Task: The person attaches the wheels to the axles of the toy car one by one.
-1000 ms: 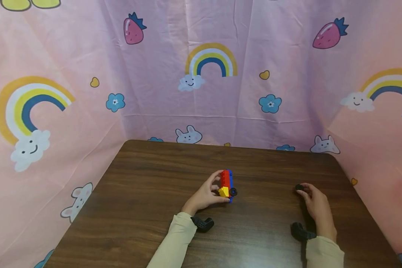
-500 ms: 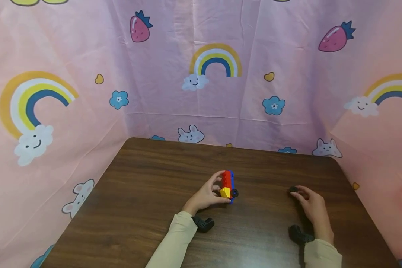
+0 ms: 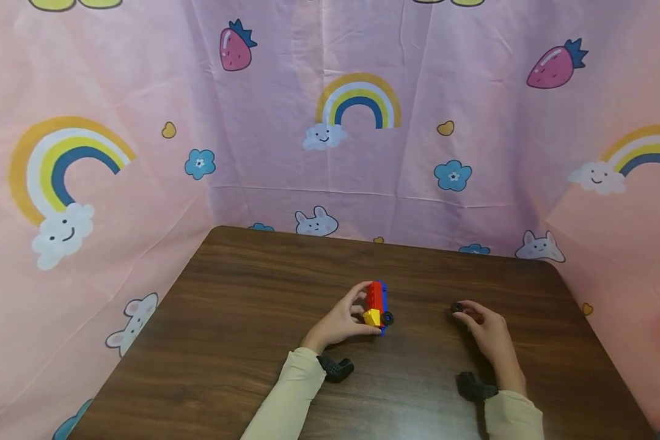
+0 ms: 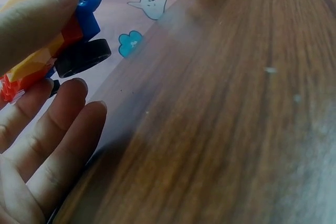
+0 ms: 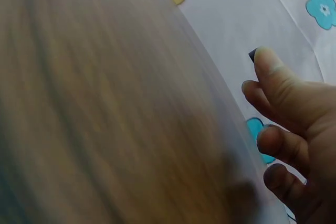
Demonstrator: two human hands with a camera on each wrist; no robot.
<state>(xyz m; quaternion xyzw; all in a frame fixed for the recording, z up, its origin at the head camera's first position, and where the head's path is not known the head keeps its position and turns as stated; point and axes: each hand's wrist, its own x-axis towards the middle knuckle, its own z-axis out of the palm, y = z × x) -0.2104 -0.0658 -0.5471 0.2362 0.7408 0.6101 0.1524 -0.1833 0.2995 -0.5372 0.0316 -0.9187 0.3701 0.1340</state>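
The brick vehicle (image 3: 376,307), built of red, blue and yellow bricks, rests on the table (image 3: 242,318) near its middle. One black wheel (image 3: 387,318) is fitted on the side facing my right. My left hand (image 3: 343,319) grips the vehicle from the left side, thumb and fingers curled around the body; the left wrist view shows the thumb (image 4: 37,17) pressed on the yellow-red bricks above the wheel (image 4: 83,57).

My right hand (image 3: 486,333) is well apart from the vehicle, to its right. It pinches a small black wheel (image 3: 458,307) between thumb and fingertips, low over the table. In the right wrist view only a dark sliver of this part (image 5: 253,54) shows at the thumb tip.

Bare wood lies between the two hands, and a wider bare area extends from the vehicle to the far edge and to the left edge. The right hand is closer to the right edge. A pink printed curtain (image 3: 330,122) encloses the table on the left, far and right sides, close against those edges. Cream sleeves (image 3: 286,397) cover both forearms.
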